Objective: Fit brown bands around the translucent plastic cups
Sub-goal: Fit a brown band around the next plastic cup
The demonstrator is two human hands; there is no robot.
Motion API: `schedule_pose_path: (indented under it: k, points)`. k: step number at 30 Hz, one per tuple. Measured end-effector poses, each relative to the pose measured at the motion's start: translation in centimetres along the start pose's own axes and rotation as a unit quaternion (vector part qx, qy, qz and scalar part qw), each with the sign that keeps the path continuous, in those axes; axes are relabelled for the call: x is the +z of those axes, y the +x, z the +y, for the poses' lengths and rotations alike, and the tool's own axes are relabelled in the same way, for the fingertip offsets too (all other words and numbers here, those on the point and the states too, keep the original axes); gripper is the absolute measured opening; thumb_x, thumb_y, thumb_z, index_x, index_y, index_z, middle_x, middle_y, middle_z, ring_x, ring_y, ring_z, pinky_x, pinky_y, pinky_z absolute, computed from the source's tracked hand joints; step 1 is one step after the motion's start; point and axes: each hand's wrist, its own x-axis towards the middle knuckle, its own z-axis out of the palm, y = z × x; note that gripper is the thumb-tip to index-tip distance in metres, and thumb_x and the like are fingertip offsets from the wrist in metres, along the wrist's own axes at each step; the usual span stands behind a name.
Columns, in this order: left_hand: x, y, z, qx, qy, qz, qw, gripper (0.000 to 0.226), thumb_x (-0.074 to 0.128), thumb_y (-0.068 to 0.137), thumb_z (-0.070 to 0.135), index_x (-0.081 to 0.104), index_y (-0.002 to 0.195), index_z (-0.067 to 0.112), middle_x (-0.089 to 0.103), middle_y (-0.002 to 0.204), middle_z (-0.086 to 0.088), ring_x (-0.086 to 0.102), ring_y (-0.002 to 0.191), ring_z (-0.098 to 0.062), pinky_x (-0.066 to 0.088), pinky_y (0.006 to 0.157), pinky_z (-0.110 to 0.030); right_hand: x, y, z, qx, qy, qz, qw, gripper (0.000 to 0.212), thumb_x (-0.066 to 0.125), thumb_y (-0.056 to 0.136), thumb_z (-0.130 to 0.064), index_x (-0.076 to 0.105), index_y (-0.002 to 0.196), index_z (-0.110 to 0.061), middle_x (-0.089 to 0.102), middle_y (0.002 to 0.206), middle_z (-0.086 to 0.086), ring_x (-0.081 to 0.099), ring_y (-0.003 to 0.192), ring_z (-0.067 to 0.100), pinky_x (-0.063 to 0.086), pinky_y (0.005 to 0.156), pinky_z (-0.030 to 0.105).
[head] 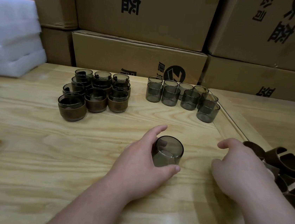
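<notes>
The bare cup (168,152) stands upright on the counter (28,153), gripped by the left hand (143,159), fingers curled round its wall. The loose brown bands (284,164) lie right of the cup, just beyond the right hand (241,170), which is nearer them, loosely curled and empty.

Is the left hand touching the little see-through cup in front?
Touching. The head view shows the left hand wrapped round the bare cup on the wooden table: fingers behind it, visible through the wall, thumb against its near side.
</notes>
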Motion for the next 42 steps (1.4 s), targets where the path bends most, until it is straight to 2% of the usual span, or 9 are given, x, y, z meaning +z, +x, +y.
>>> schedule_pose_path:
  k: [9, 19, 23, 26, 29, 33, 36, 39, 42]
  points:
    - [0.0, 0.0, 0.1, 0.000, 0.000, 0.003, 1.000, 0.090, 0.085, 0.073, 0.052, 0.026, 0.139, 0.069, 0.060, 0.120, 0.033, 0.057, 0.117, 0.006, 0.047, 0.105, -0.028, 0.3, -0.9, -1.5, -0.045, 0.023, -0.023, 0.998, 0.045, 0.050, 0.095, -0.020, 0.048, 0.130, -0.048, 0.065, 0.103, -0.010, 0.058, 0.108, 0.026, 0.049, 0.094, 0.044]
    - [-0.1, -0.1, 0.2, 0.007, -0.006, 0.001, 1.000, 0.089, 0.084, 0.073, 0.051, 0.027, 0.139, 0.069, 0.061, 0.122, 0.030, 0.058, 0.119, 0.004, 0.046, 0.108, -0.030, 0.1, -1.1, -2.0, -0.101, 0.183, 0.197, 0.958, 0.028, 0.059, 0.096, -0.021, 0.061, 0.119, -0.038, 0.059, 0.097, -0.015, 0.062, 0.102, 0.022, 0.029, 0.103, 0.044]
    - [0.0, 0.0, 0.2, 0.015, -0.013, 0.001, 1.000, 0.087, 0.083, 0.072, 0.052, 0.028, 0.138, 0.070, 0.061, 0.123, 0.029, 0.057, 0.119, 0.006, 0.046, 0.108, -0.028, 0.2, -1.3, -1.9, -0.126, 0.258, 0.247, 0.925, 0.026, 0.061, 0.095, -0.018, 0.060, 0.113, -0.038, 0.055, 0.093, -0.018, 0.056, 0.097, 0.020, 0.037, 0.105, 0.051]
    - [0.0, 0.0, 0.2, 0.021, -0.058, 0.008, 0.998, 0.085, 0.082, 0.068, 0.054, 0.033, 0.135, 0.071, 0.059, 0.126, 0.030, 0.055, 0.119, 0.013, 0.045, 0.108, -0.023, 0.5, -1.4, -2.1, -0.138, 0.354, 0.272, 0.884, 0.027, 0.061, 0.096, -0.015, 0.061, 0.108, -0.038, 0.060, 0.092, -0.014, 0.058, 0.088, 0.014, 0.055, 0.086, 0.042]
    - [0.1, 0.0, 0.0, 0.031, -0.092, 0.027, 0.995, 0.084, 0.081, 0.065, 0.056, 0.038, 0.137, 0.066, 0.058, 0.128, 0.031, 0.051, 0.121, 0.017, 0.043, 0.106, -0.020, 0.8, -1.6, -2.3, -0.139, 0.486, 0.222, 0.834, 0.032, 0.062, 0.098, -0.011, 0.065, 0.103, -0.042, 0.067, 0.096, -0.016, 0.065, 0.090, 0.003, 0.054, 0.073, 0.017]
    - [0.0, 0.0, 0.2, 0.062, -0.101, 0.058, 0.991, 0.076, 0.080, 0.068, 0.054, 0.044, 0.135, 0.063, 0.058, 0.129, 0.033, 0.050, 0.125, 0.014, 0.037, 0.092, -0.006, 1.6, -1.4, -3.2, -0.091, 0.688, 0.087, 0.715, 0.030, 0.058, 0.101, -0.004, 0.071, 0.102, -0.031, 0.075, 0.102, -0.006, 0.072, 0.100, 0.012, 0.058, 0.084, 0.031]
    - [-0.1, -0.1, 0.3, 0.088, -0.107, 0.082, 0.987, 0.068, 0.081, 0.070, 0.047, 0.049, 0.128, 0.063, 0.061, 0.128, 0.029, 0.054, 0.124, 0.007, 0.038, 0.089, -0.003, 1.7, -1.1, -3.8, -0.038, 0.794, -0.018, 0.607, 0.024, 0.052, 0.102, -0.003, 0.068, 0.108, -0.021, 0.077, 0.103, 0.008, 0.075, 0.095, 0.022, 0.058, 0.074, 0.032]
    - [-0.2, -0.1, 0.4, 0.110, -0.116, 0.107, 0.981, 0.059, 0.083, 0.074, 0.039, 0.058, 0.124, 0.058, 0.065, 0.125, 0.024, 0.057, 0.122, 0.003, 0.039, 0.093, -0.006, 1.9, -1.1, -3.9, -0.033, 0.801, -0.069, 0.594, 0.021, 0.051, 0.102, -0.004, 0.065, 0.111, -0.016, 0.078, 0.093, 0.009, 0.075, 0.088, 0.020, 0.057, 0.070, 0.029]
    - [-0.3, 0.0, 0.3, 0.122, -0.121, 0.119, 0.978, 0.053, 0.086, 0.080, 0.027, 0.063, 0.121, 0.052, 0.068, 0.122, 0.022, 0.059, 0.120, 0.001, 0.040, 0.094, -0.007, 2.4, -1.2, -4.0, -0.039, 0.771, -0.094, 0.629, 0.019, 0.053, 0.101, -0.005, 0.067, 0.110, -0.015, 0.079, 0.087, 0.006, 0.075, 0.080, 0.016, 0.058, 0.070, 0.027]
